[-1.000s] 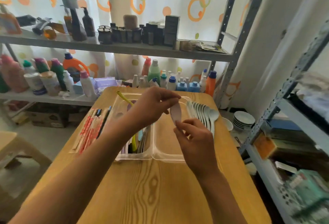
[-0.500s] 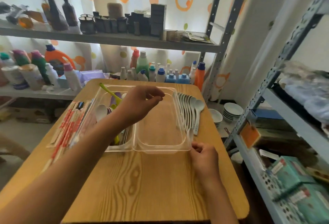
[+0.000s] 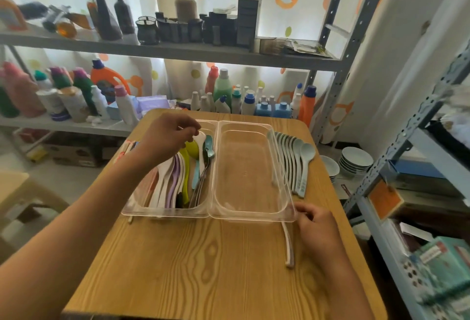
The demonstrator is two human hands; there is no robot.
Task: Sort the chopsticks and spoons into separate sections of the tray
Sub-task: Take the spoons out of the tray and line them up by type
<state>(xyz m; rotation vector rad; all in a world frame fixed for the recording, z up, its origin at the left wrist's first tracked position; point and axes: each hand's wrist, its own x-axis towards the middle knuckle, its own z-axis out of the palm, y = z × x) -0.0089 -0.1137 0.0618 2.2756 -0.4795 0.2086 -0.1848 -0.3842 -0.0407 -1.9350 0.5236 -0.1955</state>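
Leftmost: wrapped chopsticks [image 3: 125, 147] on wooden desk [image 3: 203, 256], mostly hidden behind left arm. Left hand [image 3: 166, 137] over left section of clear plastic two-section tray [image 3: 250, 214], grip pinching white plastic spoon [image 3: 201, 153] among mixed coloured spoons [image 3: 178, 179]. Right section bare. Right hand [image 3: 316, 228] at tray's near right corner; grip curled, contents cannot tell. Row of pale blue spoons [image 3: 295, 159] on desk beside tray.

One clear tray [image 3: 254, 214] with two sections sits on the surface [image 3: 203, 256]. The left section holds a mixed heap of spoons [image 3: 183, 177], too overlapped to count. About nine pale spoons [image 3: 295, 161] lie in a row to its right. Two hands show.
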